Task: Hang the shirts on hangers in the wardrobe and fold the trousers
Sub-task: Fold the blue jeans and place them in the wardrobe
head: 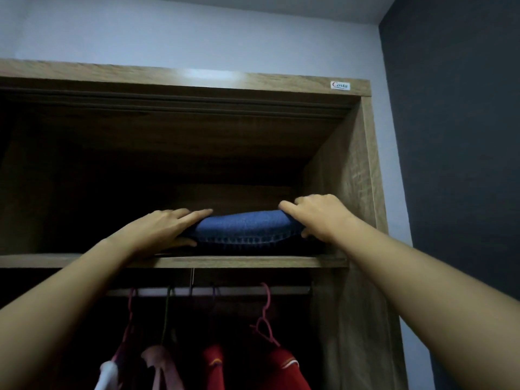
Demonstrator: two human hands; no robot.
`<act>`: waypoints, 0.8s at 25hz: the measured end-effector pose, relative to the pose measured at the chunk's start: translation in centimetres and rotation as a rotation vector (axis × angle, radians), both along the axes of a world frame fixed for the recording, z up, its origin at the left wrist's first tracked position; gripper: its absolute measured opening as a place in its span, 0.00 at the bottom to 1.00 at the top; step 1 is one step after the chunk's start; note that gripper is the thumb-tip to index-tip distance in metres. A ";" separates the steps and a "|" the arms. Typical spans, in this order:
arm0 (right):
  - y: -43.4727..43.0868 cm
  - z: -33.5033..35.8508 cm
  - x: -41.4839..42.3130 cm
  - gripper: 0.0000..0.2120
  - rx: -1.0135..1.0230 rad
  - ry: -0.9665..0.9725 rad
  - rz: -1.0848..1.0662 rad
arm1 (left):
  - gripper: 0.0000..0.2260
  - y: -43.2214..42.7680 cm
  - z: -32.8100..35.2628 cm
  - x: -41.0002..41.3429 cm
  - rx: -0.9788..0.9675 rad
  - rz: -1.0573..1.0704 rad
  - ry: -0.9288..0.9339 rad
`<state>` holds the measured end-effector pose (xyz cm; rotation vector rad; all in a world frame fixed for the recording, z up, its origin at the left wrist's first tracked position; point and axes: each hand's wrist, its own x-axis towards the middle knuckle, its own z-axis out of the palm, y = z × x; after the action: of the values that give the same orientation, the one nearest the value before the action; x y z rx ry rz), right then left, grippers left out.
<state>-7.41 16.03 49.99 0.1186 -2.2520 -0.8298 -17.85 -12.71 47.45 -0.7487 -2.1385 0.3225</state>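
Since the folded jeans (244,229) sit on the top shelf (239,261) with left hand (160,229) and right hand (318,218) each pinching an end, I'd slide them back flat, then release evenly so the fold holds.

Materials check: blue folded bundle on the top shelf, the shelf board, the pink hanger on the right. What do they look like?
Folded trousers: denim by the look, blue twill-like weave, matte, pale stitched seam along the edge.
Shelf board: wood-grain brown, dull sheen; probably laminated board, solid wood not ruled out.
Pink hanger: likely plastic, smooth moulded curves; dim light leaves it open.
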 end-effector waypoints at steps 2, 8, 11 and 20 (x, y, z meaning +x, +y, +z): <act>0.0 -0.3 -0.1 0.28 -0.007 0.034 -0.025 | 0.31 -0.7 -0.4 -0.3 0.070 -0.067 -0.003; 0.7 -1.3 0.4 0.34 -0.038 -0.110 -0.185 | 0.22 -0.7 -1.0 0.8 -0.105 -0.311 0.364; 0.7 -1.0 0.9 0.35 -0.048 -0.252 -0.206 | 0.28 -0.6 -1.1 0.9 -0.029 -0.335 0.178; -0.3 -3.1 0.7 0.32 -0.061 -0.205 -0.231 | 0.33 -0.8 -1.1 2.4 0.011 -0.065 -0.154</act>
<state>-6.69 15.77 46.87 -0.0913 -2.5157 -0.9026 -15.47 -13.48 46.39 -0.8587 -2.2526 0.2244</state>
